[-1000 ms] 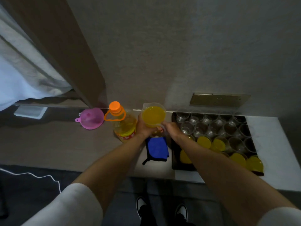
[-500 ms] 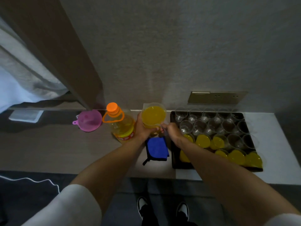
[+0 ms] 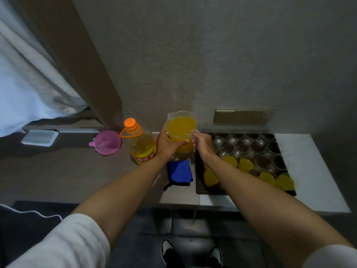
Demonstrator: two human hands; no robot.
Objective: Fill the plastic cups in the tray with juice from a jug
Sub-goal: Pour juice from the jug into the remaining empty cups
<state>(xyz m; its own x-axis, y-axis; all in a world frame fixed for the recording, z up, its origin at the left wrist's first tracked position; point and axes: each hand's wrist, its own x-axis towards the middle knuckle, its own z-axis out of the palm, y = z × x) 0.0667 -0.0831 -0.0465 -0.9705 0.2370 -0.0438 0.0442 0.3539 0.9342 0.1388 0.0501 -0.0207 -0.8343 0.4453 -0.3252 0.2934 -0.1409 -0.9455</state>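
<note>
A clear plastic jug (image 3: 181,127) full of orange juice stands upright between my hands, just left of the tray. My left hand (image 3: 167,146) wraps around the jug's body from the left and below. My right hand (image 3: 201,143) grips the jug's handle on its right side. The dark tray (image 3: 200,187) holds several clear plastic cups (image 3: 241,145); the near rows hold juice (image 3: 267,177) and the far rows are empty. My right forearm hides some near-left cups.
A juice bottle (image 3: 142,145) with an orange cap stands left of the jug. A pink funnel (image 3: 108,142) lies further left. A blue cloth (image 3: 179,172) lies on the counter below the jug. A wall socket plate (image 3: 244,116) is behind the tray.
The jug has risen slightly and stays upright in both hands. The view has shifted a little; the hands keep the same hold.
</note>
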